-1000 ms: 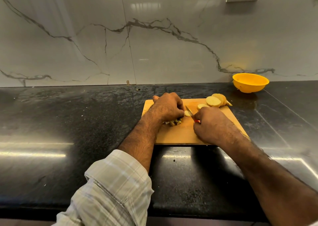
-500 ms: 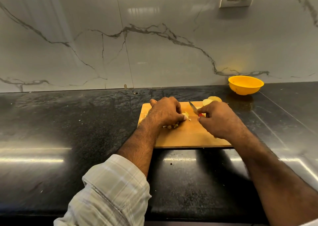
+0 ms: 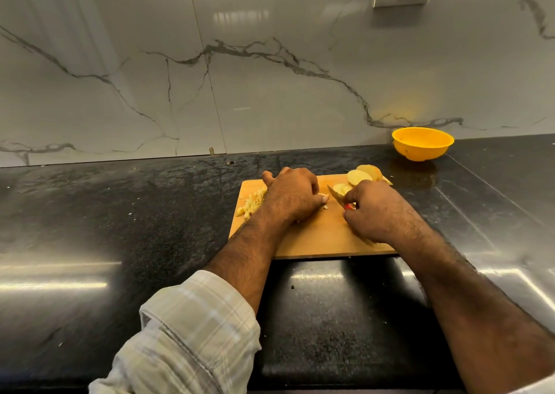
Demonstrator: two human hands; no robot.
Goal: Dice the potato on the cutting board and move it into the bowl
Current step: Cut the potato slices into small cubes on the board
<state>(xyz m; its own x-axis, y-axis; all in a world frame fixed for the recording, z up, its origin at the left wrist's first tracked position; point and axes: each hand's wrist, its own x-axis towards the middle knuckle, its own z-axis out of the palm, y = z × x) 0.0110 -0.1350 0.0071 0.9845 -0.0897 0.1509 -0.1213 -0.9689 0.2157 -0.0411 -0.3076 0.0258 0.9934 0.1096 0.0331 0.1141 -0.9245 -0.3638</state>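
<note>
head view:
left hand (image 3: pixel 292 194): curled over a small potato bit mid cutting board (image 3: pixel 318 237), pinning it
right hand (image 3: pixel 375 210): wrapped round knife (image 3: pixel 336 196)
slices (image 3: pixel 359 177): far-right corner, stiff + prob wet/slick, pinch by edges
dice (image 3: pixel 252 204): left edge, light, scoop em
bowl (image 3: pixel 423 143): well apart, back right

both hands (image 3: pixel 292 194) (image 3: pixel 375 210) curled, knuckles up (l sleeve rolled), forearms converging fwd.
</note>
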